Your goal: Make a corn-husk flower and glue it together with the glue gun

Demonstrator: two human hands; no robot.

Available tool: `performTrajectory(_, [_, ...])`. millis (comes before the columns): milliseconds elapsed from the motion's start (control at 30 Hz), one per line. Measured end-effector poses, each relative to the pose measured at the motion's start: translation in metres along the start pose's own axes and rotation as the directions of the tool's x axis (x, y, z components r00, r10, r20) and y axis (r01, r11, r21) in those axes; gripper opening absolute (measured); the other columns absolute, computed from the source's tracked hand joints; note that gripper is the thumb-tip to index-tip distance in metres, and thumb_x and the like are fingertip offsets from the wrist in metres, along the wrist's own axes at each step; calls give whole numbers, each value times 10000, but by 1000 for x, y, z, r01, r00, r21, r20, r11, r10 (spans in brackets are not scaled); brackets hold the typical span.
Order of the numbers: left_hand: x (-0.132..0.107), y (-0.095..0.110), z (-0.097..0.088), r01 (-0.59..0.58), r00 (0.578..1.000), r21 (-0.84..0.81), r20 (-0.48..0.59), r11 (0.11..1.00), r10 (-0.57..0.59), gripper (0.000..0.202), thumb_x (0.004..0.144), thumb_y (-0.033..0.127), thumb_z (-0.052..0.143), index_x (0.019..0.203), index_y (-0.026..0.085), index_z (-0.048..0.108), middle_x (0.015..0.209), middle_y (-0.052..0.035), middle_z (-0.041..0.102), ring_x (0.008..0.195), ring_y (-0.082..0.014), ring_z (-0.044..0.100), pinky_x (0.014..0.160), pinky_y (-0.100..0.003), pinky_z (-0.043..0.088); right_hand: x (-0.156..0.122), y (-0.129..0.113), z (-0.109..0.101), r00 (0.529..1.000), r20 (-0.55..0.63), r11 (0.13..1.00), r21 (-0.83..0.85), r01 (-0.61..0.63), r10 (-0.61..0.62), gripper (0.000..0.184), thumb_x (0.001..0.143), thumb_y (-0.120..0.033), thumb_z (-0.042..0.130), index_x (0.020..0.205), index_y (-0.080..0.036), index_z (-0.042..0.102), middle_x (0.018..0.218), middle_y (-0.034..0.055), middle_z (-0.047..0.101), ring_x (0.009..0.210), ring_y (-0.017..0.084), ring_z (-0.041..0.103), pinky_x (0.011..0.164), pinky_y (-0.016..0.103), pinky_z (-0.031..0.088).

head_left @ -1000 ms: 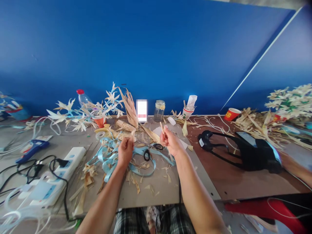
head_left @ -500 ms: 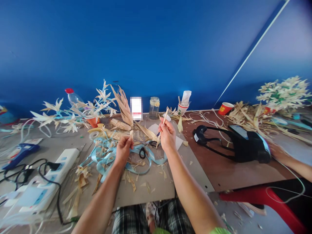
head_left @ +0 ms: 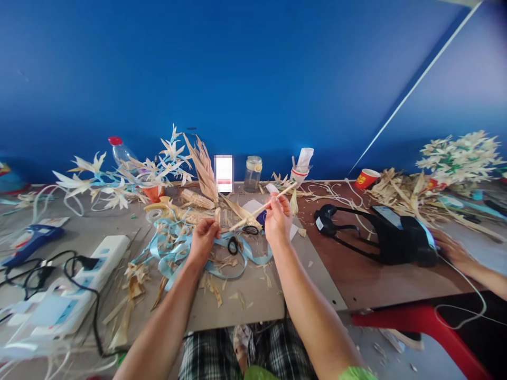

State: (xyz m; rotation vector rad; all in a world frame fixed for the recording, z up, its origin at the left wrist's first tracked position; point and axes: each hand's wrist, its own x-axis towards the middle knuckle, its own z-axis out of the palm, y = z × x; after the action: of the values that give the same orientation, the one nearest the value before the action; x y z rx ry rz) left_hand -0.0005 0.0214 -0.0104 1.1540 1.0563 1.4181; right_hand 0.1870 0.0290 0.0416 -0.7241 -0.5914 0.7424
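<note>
My right hand (head_left: 278,217) pinches a thin pale stick (head_left: 288,189), which slants down to the left toward my other hand. My left hand (head_left: 205,238) is closed on a small strip of corn husk (head_left: 217,213) that sticks up above the fingertips. Below and between the hands lie black-handled scissors (head_left: 233,245) among light blue ribbon (head_left: 180,248). A dried corn cob (head_left: 197,199) rests behind my left hand, with an upright spray of dry husk (head_left: 201,168) beside it. Husk scraps (head_left: 216,293) litter the table in front.
Husk flowers on blue stems (head_left: 116,195) stand at left, near a white power strip (head_left: 93,279) and a blue glue gun (head_left: 34,243). A glass jar (head_left: 252,174) stands by the wall. At right are a black strapped device (head_left: 407,237), a red cup (head_left: 366,178) and another person's hand (head_left: 451,248).
The stick in my right hand has tipped from steep to a flatter slant, its lower end swinging left toward my left hand. The left hand has hardly moved.
</note>
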Motion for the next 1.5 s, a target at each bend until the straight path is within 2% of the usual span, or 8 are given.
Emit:
performTrajectory(167, [-2, 7, 3, 49, 999, 0, -6, 999, -49, 330, 649, 399, 706, 792, 164, 524, 637, 10, 637, 487, -98, 525, 539, -244, 410, 4, 14, -4, 997, -82, 990, -143, -8, -4, 261, 722, -404, 639, 837, -182, 560, 701, -21, 552, 578, 76, 486, 600, 226, 420])
performTrajectory(300, [-4, 12, 5, 94, 995, 12, 21, 995, -94, 366, 620, 427, 723, 775, 156, 533, 686, -22, 675, 500, -110, 556, 567, -265, 439, 3, 31, -8, 993, -65, 946, -301, -116, 101, 284, 749, -438, 572, 868, -182, 539, 736, 9, 580, 605, 95, 522, 627, 240, 452])
performTrajectory(400, [-6, 13, 6, 115, 993, 21, 28, 993, -115, 390, 616, 459, 722, 780, 149, 552, 721, -42, 693, 513, -118, 569, 586, -278, 451, -4, 38, -8, 975, 63, 845, -512, -153, 215, 232, 749, -405, 551, 810, -181, 570, 721, 30, 602, 632, 136, 549, 647, 279, 460])
performTrajectory(500, [-6, 14, 6, 110, 994, 31, 27, 993, -110, 380, 621, 459, 722, 765, 146, 561, 709, -40, 690, 507, -113, 554, 577, -271, 444, -16, 34, -4, 944, 229, 782, -621, -46, 237, 132, 676, -315, 649, 697, -189, 616, 718, 43, 629, 669, 162, 561, 706, 302, 449])
performTrajectory(600, [-7, 13, 6, 107, 993, 30, 47, 994, -108, 359, 635, 442, 719, 769, 149, 561, 708, -33, 688, 510, -107, 544, 578, -263, 438, -31, 26, 4, 831, 489, 711, -681, 175, 264, 114, 744, -301, 601, 707, -201, 642, 781, 47, 658, 727, 166, 578, 740, 293, 438])
performTrajectory(667, [-7, 13, 6, 109, 991, 35, 73, 993, -111, 354, 646, 444, 713, 771, 148, 565, 686, -26, 679, 513, -107, 546, 573, -255, 429, -38, 23, 7, 758, 568, 696, -684, 219, 320, 132, 782, -302, 564, 758, -201, 646, 785, 38, 666, 743, 166, 588, 727, 285, 434])
performTrajectory(967, [-10, 13, 5, 141, 973, 88, 173, 986, -155, 339, 678, 450, 696, 761, 137, 594, 652, -17, 650, 525, -108, 544, 543, -231, 394, -41, 28, 7, 708, 540, 676, -727, 119, 455, 165, 758, -281, 545, 636, -180, 588, 623, -11, 603, 607, 127, 514, 629, 254, 383])
performTrajectory(1500, [-10, 12, 4, 153, 961, 119, 215, 981, -176, 334, 731, 466, 643, 691, 137, 603, 574, -11, 595, 473, -86, 480, 487, -217, 344, -42, 33, 5, 714, 492, 698, -717, 7, 498, 219, 717, -379, 578, 632, -177, 577, 538, -45, 492, 539, 94, 412, 542, 225, 321])
